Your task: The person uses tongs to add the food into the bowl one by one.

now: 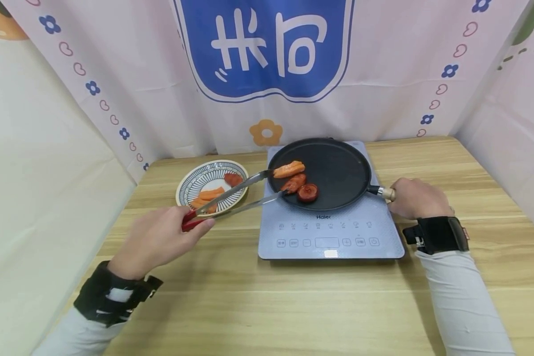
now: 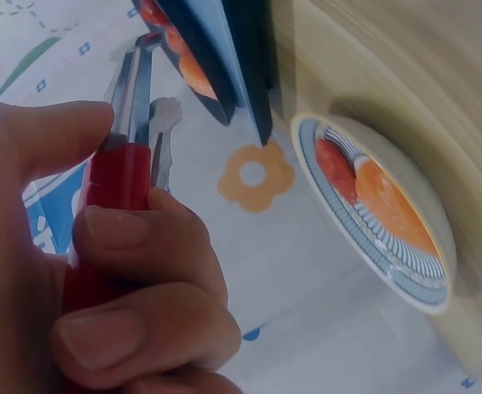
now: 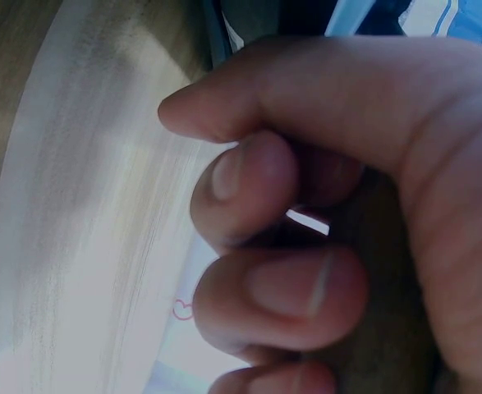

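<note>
My left hand (image 1: 160, 240) grips red-handled metal tongs (image 2: 113, 185), fingers curled round the handles. The tongs' two arms stand apart; one tip is right at an orange scored piece of food (image 1: 288, 169), the other at a reddish scored sausage piece (image 1: 295, 183). Both lie near the left edge of a flat black pan (image 1: 338, 168), beside a round reddish slice (image 1: 308, 193). On the pan's right, my right hand (image 1: 420, 199) holds its handle (image 1: 386, 193); the right wrist view shows fingers (image 3: 282, 291) curled round it.
Beneath the pan is a pale Haier induction cooker (image 1: 271, 237). To its left stands a patterned plate (image 1: 183, 187) with orange pieces (image 1: 211, 193) and a reddish piece (image 1: 233, 179). A printed cloth (image 1: 155, 99) hangs behind the wooden table (image 1: 231, 306).
</note>
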### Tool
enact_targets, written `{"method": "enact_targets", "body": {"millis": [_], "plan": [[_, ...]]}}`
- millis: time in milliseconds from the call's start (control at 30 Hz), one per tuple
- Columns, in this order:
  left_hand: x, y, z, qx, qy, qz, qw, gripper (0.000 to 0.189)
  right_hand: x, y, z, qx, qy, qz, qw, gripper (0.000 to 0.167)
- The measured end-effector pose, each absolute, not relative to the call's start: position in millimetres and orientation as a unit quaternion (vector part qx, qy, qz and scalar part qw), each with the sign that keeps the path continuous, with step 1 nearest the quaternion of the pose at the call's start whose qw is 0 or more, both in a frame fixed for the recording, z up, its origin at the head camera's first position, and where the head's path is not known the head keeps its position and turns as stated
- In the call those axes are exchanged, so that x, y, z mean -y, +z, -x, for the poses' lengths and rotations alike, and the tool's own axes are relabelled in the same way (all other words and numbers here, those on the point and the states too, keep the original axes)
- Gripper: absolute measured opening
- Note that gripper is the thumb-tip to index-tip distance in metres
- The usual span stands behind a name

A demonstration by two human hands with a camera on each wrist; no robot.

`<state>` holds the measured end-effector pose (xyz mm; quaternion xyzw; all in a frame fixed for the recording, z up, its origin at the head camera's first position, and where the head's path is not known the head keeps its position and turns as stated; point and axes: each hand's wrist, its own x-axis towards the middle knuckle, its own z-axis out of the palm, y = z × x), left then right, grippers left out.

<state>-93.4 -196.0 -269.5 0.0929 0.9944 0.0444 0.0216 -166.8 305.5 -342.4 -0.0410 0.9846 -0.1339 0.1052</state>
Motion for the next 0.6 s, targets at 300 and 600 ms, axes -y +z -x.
{"method": "enact_targets", "body": {"millis": [300, 600], "plan": [[210.0, -267.8, 93.8, -0.995, 0.040, -0.084, 0.021, 0.061, -307.4, -342.3, 166.3, -0.984, -0.133, 0.046, 0.105, 0.025], [223.2, -264.0, 97.5, -0.995, 0.024, -0.093, -0.002, 0.067, -308.1, -342.8, 167.0, -0.984, -0.135, 0.046, 0.106, 0.027]]}}
